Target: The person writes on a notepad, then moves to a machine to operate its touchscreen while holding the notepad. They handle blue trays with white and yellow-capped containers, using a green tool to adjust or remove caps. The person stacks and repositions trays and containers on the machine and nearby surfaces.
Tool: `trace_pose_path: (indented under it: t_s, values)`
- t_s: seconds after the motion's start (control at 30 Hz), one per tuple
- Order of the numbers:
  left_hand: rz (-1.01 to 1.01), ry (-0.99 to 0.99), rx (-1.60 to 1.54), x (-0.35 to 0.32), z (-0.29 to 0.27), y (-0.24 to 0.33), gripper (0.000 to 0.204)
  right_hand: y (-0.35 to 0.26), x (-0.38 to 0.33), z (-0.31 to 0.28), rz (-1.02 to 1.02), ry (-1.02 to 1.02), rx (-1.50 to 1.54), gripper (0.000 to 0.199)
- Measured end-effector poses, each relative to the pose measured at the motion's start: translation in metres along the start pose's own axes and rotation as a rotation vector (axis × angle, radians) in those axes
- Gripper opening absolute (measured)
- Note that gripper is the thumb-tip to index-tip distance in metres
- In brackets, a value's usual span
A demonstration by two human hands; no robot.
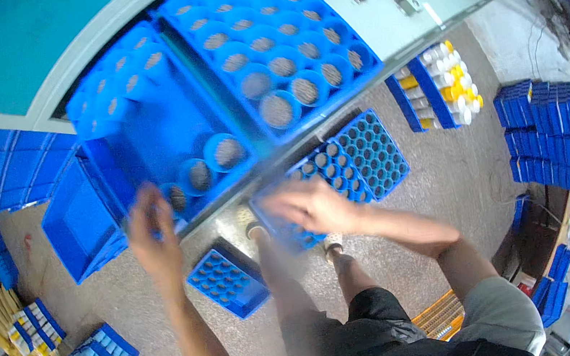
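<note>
My left hand (152,229) is at the near left corner of a blue tray (173,132) on the bench, its fingers bent and blurred beside a blue cup (175,196). Whether they grip the cup I cannot tell. Two more cups of grey grainy pieces, a middle cup (199,176) and a right-hand cup (227,151), stand in line with it; other cups fill the tray's far end. My right hand (318,206), smeared by motion, is off the bench's front edge with fingers loosely stretched leftward. No object shows in it.
A fuller tray of blue cups (271,56) stands to the right on the bench. Below are floor crates of cups (373,155) and a smaller crate (227,281) near my feet. An angled blue bin (80,221) sits left; stacked blue crates (545,134) stand right.
</note>
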State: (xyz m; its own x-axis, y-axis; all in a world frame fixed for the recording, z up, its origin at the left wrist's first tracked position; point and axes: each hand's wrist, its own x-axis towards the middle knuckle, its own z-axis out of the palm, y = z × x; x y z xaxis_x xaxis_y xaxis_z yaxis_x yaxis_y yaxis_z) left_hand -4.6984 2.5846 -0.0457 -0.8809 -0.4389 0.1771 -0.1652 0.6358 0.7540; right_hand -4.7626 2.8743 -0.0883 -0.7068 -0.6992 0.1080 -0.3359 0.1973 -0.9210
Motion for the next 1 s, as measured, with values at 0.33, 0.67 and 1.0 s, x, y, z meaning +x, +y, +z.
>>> trace_pose_path:
  t_s: [0.33, 0.67, 1.0]
  values:
    - [-0.022, -0.225, 0.535, 0.308, 0.015, -0.138, 0.039, 0.04, 0.428, 0.049, 0.21, -0.108, -0.872, 0.054]
    - [0.157, -0.07, 0.378, 0.247, -0.061, -0.081, 0.03, -0.024, 0.373, -0.015, -0.059, -0.011, -0.657, 0.028]
    - [-0.339, -0.638, -0.1, -0.046, -0.122, 0.083, 0.029, -0.126, 0.007, -0.133, 0.123, -0.215, -0.339, 0.037]
